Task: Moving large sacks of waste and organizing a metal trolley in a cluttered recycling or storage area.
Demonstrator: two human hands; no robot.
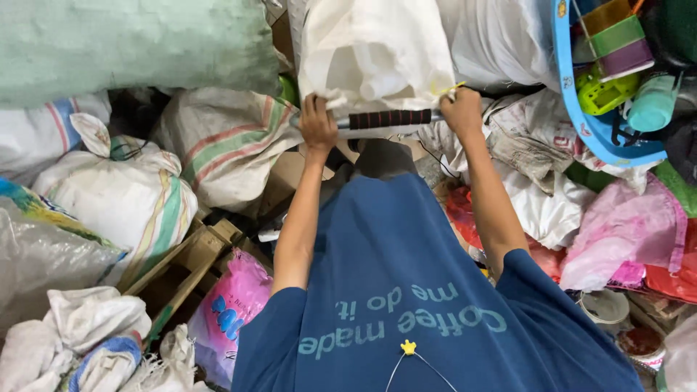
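Observation:
Both my arms reach forward over my blue shirt. My left hand (317,123) and my right hand (462,110) grip the two ends of a metal bar with a black and red ribbed foam grip (390,118). The edge of a large white woven sack (374,54) is bunched against the bar under both hands. The sack's mouth hangs open toward me.
Filled sacks lie all around: a pale green one (131,43) at top left, striped white ones (225,141) at left. A blue plastic basket (592,127) of coloured plastic items sits at top right. Pink bags (624,232), wooden pallet pieces (192,261) and crumpled plastic lie below.

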